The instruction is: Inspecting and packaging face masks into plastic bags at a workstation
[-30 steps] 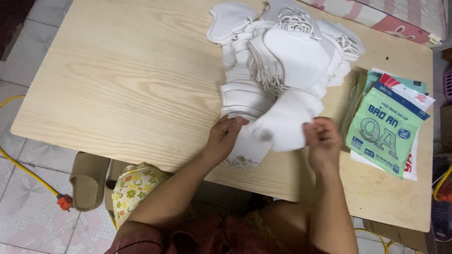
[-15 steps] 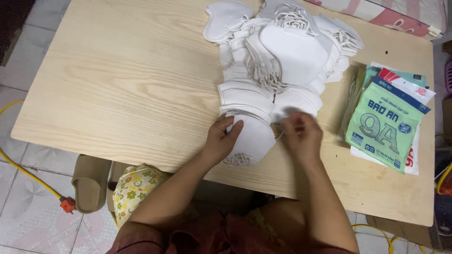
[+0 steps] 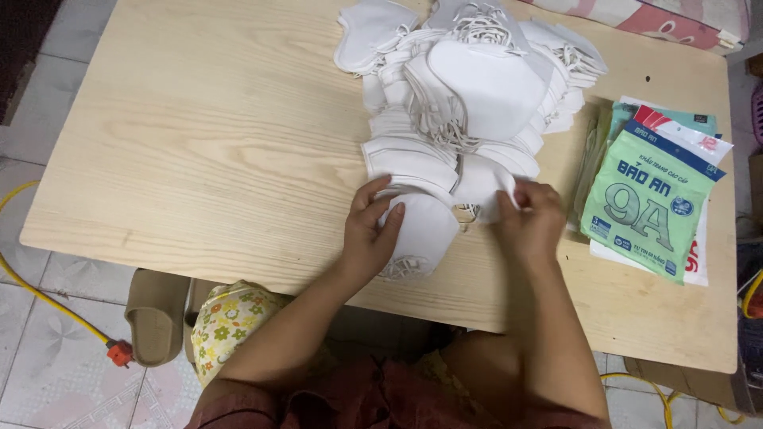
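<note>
To your left the counter [image 3: 199,143] lies bare from its near edge to its far edge, so a hand can sweep there freely. Straight ahead the pile of white masks [image 3: 469,87] blocks the way to the far edge. On your right the stack of green packets [image 3: 652,199] stands just beside the pile, leaving only a narrow strip between; bare wood lies nearer you.

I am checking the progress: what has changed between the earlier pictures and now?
The right hand moved inward from the table edge to the mask pile and now pinches a white mask. The left hand stayed on the front mask; the green packets did not move.
</note>
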